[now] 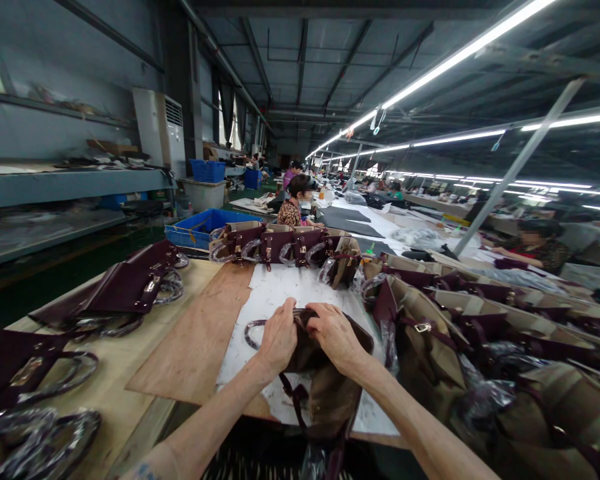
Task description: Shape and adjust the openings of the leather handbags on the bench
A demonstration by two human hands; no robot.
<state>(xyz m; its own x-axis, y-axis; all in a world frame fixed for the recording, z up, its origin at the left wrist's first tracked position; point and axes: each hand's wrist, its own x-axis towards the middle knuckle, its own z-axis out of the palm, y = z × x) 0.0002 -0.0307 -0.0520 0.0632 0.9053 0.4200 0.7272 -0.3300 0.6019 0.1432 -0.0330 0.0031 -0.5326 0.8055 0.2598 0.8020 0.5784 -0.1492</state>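
Along the lower centre of the head view, at the near edge of the worktable, a taupe bag with dark maroon straps lies between the person's forearms. Left hand: fingers curled in and nearly closed, thumb and fingertips gripping the far edge of the bag. Right hand: bent fingers closed on the same edge just beside the left, the back of the hand uppermost. A plastic-wrapped handle loops out to the left of the left hand.

Beneath the bag lies a white sheet, marked with small dark specks; a brown board adjoins its left side. Beyond the sheet stands a row of maroon-and-beige bags. Flat maroon bags, their handles wrapped in clear plastic, lie along the left of the table. To the right, open bags with beige interiors and maroon trim are crowded closely together.

Behind the far row, a blue crate sits at left, and a person in a patterned top is seated near its right side. A second person works at the far right, beyond the crowded bags. Strip lights run overhead into the distance.
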